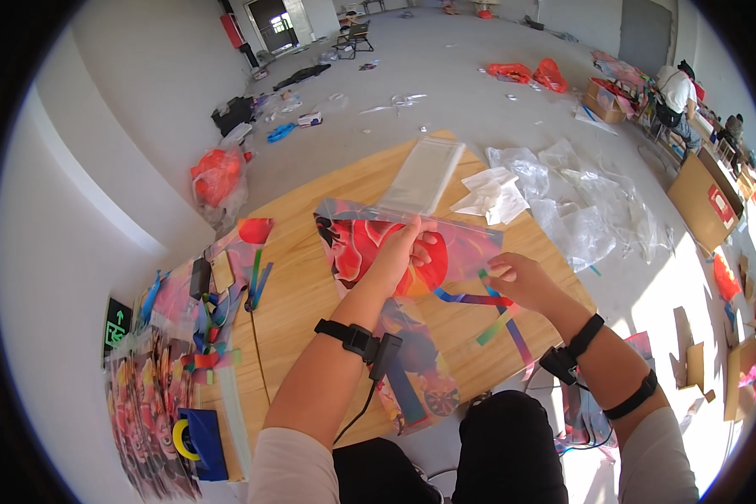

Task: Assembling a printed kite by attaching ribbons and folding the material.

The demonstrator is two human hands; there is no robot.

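Observation:
A glossy printed film sheet (353, 252) in red, black and purple lies across the middle of the wooden table. My left hand (407, 252) is closed on its upper part, thumb along the far edge and fingers curled over the red area. To its right, my right hand (525, 281) has its fingertips pinched just above the sheet's right side; whatever they hold is too small to make out. Blue, red and green ribbon strips (462, 297) trail close below those fingertips. Another printed film piece (420, 357) hangs over the near table edge between my forearms.
Clear plastic sleeves (424, 175) and crumpled white paper (493, 197) lie at the table's far side. At left are loose ribbons (214, 315), a stack of printed sheets (143, 412) and a blue tape dispenser (206, 445). Plastic wrap (592, 214) covers floor at right; a person (679, 92) sits beyond.

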